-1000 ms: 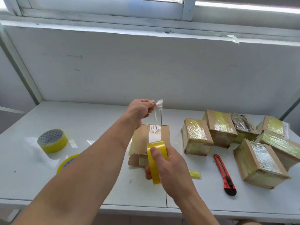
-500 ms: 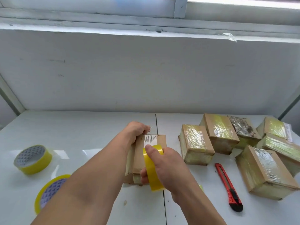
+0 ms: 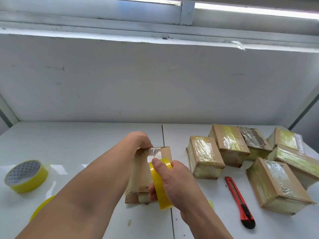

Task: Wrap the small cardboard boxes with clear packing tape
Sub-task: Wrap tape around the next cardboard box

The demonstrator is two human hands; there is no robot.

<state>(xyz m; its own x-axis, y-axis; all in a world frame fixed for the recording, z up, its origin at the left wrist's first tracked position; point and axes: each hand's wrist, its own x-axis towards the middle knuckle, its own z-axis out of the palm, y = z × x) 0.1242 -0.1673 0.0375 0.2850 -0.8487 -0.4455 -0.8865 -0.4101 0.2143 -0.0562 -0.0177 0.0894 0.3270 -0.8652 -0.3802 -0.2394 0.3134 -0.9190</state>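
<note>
My left hand (image 3: 140, 141) is curled over the far top edge of the cardboard box (image 3: 141, 176) I am wrapping, fingertips pinching the loose end of the clear tape down onto the cardboard there. A shiny strip of that tape (image 3: 154, 153) runs across the top face of the box from my left fingers toward my right hand (image 3: 174, 183). The box sits on the white table (image 3: 82, 144), just left of the seam between its two panels, close in front of me. My right hand grips the yellow-tinted tape roll (image 3: 159, 185), thumb pressed on its outer face and fingers wrapped behind it, holding the roll on edge against the near right side of the box. To the right lies a cluster of six already taped boxes (image 3: 205, 156), some touching or leaning on one another. A red utility knife (image 3: 240, 201) lies on the table between that cluster and my right wrist, pointing away from me. At the far left a second roll of tape (image 3: 25, 175) rests tilted, and nearer me the yellow edge of a third roll (image 3: 41, 207) shows from behind my left forearm.
</note>
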